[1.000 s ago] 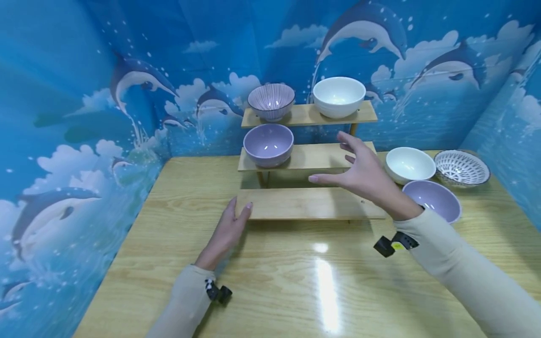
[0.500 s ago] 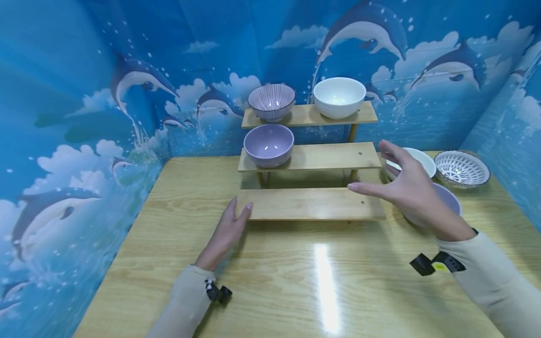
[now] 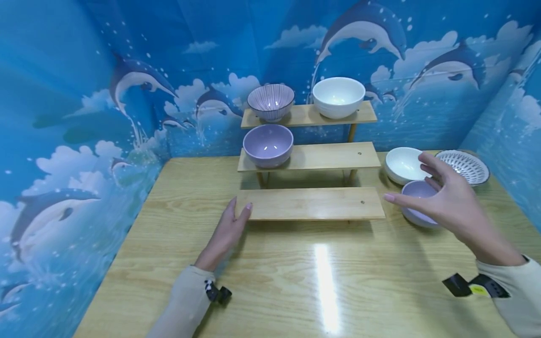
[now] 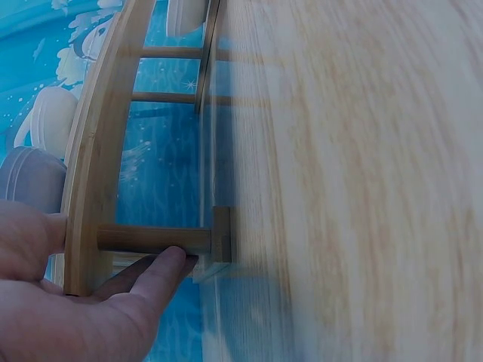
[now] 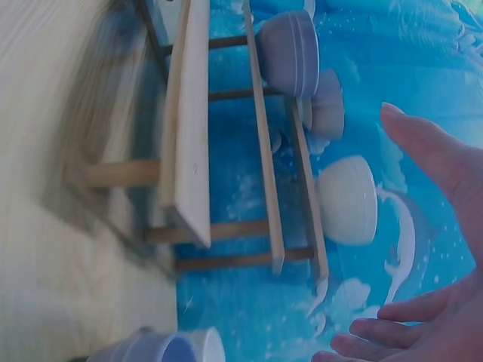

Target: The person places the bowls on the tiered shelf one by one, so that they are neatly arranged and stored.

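A three-tier wooden display rack (image 3: 310, 204) stands on the table. My left hand (image 3: 224, 234) holds the left end of its lowest shelf; in the left wrist view the thumb lies over the board and the fingers (image 4: 162, 279) reach under it, by the post. My right hand (image 3: 456, 206) hovers with spread fingers and holds nothing. In the head view it partly covers a purple bowl (image 3: 414, 216) on the table right of the rack. Behind that are a white bowl (image 3: 401, 166) and a black-and-white patterned bowl (image 3: 471, 169).
A purple bowl (image 3: 268, 145) sits at the left of the middle shelf. The top shelf bears a striped bowl (image 3: 271, 101) and a white bowl (image 3: 339, 96). Blue dolphin-printed cloth (image 3: 236, 42) hangs behind and at both sides of the table (image 3: 270, 281).
My right hand has moved right and toward me, away from the middle shelf to over the purple bowl on the table. The left hand has stayed on the rack.
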`<state>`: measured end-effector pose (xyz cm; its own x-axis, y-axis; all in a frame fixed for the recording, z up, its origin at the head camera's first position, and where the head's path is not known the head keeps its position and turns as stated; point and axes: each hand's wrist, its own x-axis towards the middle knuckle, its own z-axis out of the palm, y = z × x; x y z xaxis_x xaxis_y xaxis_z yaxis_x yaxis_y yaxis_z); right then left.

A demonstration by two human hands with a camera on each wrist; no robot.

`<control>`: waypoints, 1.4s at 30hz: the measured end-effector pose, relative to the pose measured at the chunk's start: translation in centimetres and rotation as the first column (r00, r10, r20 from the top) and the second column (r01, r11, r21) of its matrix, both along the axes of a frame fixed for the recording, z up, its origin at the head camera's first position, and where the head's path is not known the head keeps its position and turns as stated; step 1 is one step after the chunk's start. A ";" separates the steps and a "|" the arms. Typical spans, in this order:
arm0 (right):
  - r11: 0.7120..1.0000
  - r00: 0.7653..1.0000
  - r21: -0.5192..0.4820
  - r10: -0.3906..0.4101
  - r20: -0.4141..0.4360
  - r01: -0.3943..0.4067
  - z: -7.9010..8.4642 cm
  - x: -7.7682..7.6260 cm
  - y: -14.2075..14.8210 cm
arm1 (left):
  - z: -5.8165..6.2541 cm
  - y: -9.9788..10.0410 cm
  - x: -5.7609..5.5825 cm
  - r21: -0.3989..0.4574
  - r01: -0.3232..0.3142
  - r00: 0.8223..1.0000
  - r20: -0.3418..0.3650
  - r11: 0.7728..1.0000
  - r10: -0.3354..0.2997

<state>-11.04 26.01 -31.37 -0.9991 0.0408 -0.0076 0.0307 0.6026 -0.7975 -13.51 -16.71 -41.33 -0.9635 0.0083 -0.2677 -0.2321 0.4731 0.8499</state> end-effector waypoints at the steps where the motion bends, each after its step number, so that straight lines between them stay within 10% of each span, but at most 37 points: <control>1: 1.000 1.000 -0.004 -0.009 -0.001 0.009 -0.2 0.1 0.3 | 0.0 0.0 0.0 0.001 -0.002 1.000 0.001 1.000 0.002; 42: 0.974 0.976 0.097 -0.212 0.056 0.206 -9.0 1.1 7.9 | 0.0 0.0 0.0 0.014 0.001 1.000 -0.011 1.000 -0.001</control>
<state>-9.97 33.90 -40.34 -0.9657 0.2526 -0.0599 0.2145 0.6465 -0.7321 -13.47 -16.74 -41.30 -0.9664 0.0134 -0.2566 -0.2217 0.4611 0.8592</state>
